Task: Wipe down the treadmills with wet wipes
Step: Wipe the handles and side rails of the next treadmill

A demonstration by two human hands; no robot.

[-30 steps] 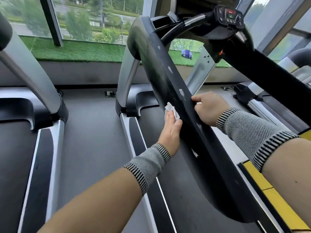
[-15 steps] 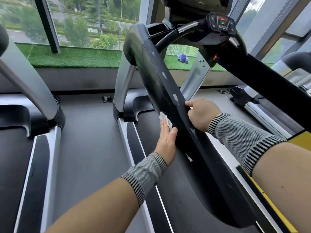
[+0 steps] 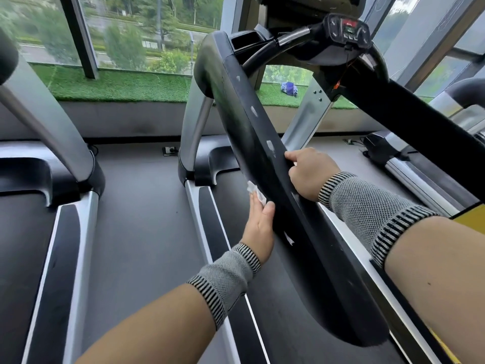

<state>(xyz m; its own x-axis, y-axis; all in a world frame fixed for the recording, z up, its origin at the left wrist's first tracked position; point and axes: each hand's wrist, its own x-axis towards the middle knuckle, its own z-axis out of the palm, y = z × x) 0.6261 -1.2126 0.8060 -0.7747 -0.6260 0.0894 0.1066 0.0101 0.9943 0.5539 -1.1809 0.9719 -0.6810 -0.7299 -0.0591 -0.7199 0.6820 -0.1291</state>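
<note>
The left hand point(image 3: 258, 227) is pressing a crumpled white wet wipe point(image 3: 256, 193) flat-fingered against the long black plastic treadmill handrail point(image 3: 265, 153), mid-wipe; the right hand point(image 3: 311, 173), curled, is gripping its far edge. Next, probably, sliding onward along that rail.

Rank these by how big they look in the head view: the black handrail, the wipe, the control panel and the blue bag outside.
1. Handrail, by far the largest, though it is also nearest the camera.
2. Control panel.
3. Wipe and bag: they look about alike, and the left hand hides part of the wipe, so no ranking.
</note>
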